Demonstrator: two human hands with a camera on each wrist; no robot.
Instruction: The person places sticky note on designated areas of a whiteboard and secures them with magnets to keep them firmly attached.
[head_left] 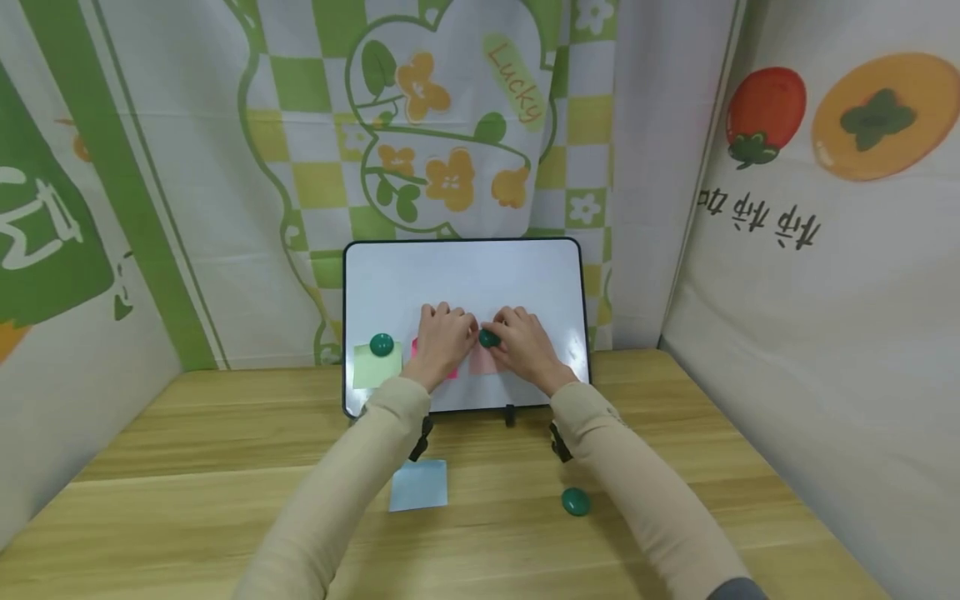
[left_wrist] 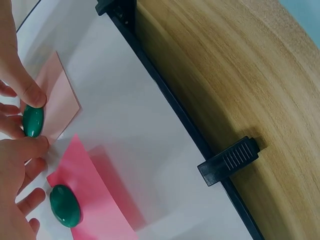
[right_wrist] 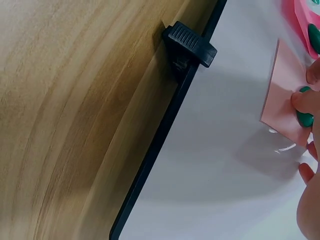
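Note:
My right hand (head_left: 523, 343) pinches a round green magnet (left_wrist: 33, 121) between thumb and fingers, against a pale pink sticky note (left_wrist: 59, 97) on the whiteboard (head_left: 465, 275). Close beside it, my left hand (head_left: 444, 337) touches the left edge of that note with one fingertip, its other fingers loosely bent. Below the left hand, a bright pink sticky note (left_wrist: 102, 200) hangs with its own green magnet (left_wrist: 65, 206) near the top. Farther left on the board is a light green sticky note (head_left: 367, 371) under another green magnet (head_left: 382, 344).
A blue sticky note (head_left: 418, 485) lies on the wooden table (head_left: 495, 550) before the board, and a loose green magnet (head_left: 576, 502) lies to its right, near the right forearm. Black clips (left_wrist: 229, 161) stand along the board's lower edge. Printed curtains (head_left: 300, 167) hang behind.

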